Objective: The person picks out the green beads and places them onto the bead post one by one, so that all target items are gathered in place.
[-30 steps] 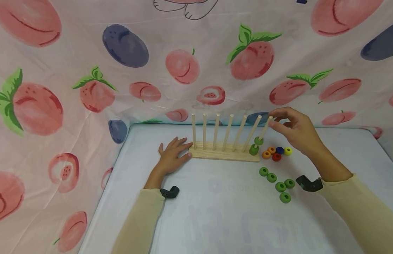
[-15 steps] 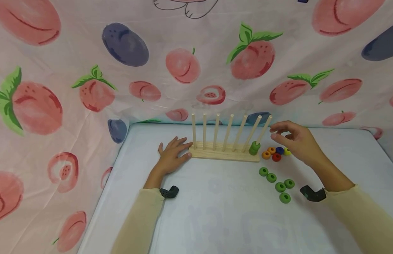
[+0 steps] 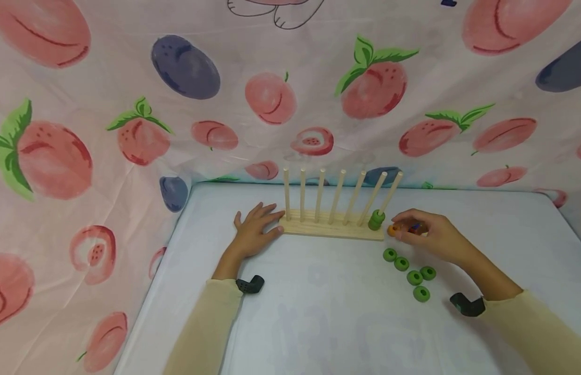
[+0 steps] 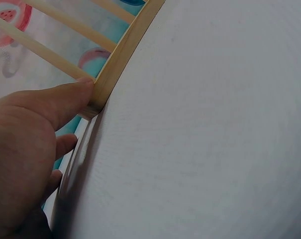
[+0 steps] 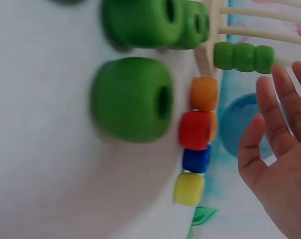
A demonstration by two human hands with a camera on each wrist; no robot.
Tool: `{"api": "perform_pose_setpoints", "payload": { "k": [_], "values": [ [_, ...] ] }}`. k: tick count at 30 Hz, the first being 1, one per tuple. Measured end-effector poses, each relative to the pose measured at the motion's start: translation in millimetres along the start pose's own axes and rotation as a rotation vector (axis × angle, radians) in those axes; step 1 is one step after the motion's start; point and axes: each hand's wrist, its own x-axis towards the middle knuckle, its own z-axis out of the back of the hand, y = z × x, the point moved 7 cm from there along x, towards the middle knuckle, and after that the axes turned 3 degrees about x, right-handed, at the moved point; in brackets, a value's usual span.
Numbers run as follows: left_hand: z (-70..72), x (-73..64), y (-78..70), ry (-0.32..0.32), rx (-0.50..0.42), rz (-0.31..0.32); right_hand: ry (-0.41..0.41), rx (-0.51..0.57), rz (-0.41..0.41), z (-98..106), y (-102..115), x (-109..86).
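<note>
A wooden peg stand [image 3: 330,229] with several upright dowels stands on the table. Its rightmost peg carries three green beads [image 5: 244,57], stacked at the bottom. My left hand [image 3: 256,232] rests at the stand's left end, its thumb [image 4: 73,99] pressing the base while the other fingers lie spread. My right hand [image 3: 433,234] hovers over the coloured beads with its fingers loosely bent, nothing between them in the right wrist view. Under it lie orange [image 5: 204,93], red [image 5: 195,130], blue [image 5: 196,160] and yellow [image 5: 189,189] beads, partly hidden in the head view.
Several loose green beads [image 3: 415,277] lie in front of the coloured ones, nearer the right forearm. A cloth printed with fruit [image 3: 271,99] hangs behind and to the left of the white table [image 3: 318,312]. Both wrists wear a small black camera [image 3: 467,304].
The top green bead has slid down the rightmost peg onto the others. My right hand has left the peg's tip and come down over the coloured beads. The left hand stays put.
</note>
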Motion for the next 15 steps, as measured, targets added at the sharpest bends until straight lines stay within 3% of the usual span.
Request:
{"api": "perform_pose_setpoints", "payload": {
  "k": [6, 15],
  "values": [
    [1.1, -1.2, -2.5, -0.010, -0.011, -0.012, 0.082, -0.016, 0.046, -17.3, -7.1, -7.7],
    [2.4, -1.1, -2.1, -0.005, -0.003, -0.005, 0.137, -0.017, 0.029, -31.5, -8.7, -9.0]
  ]
}}
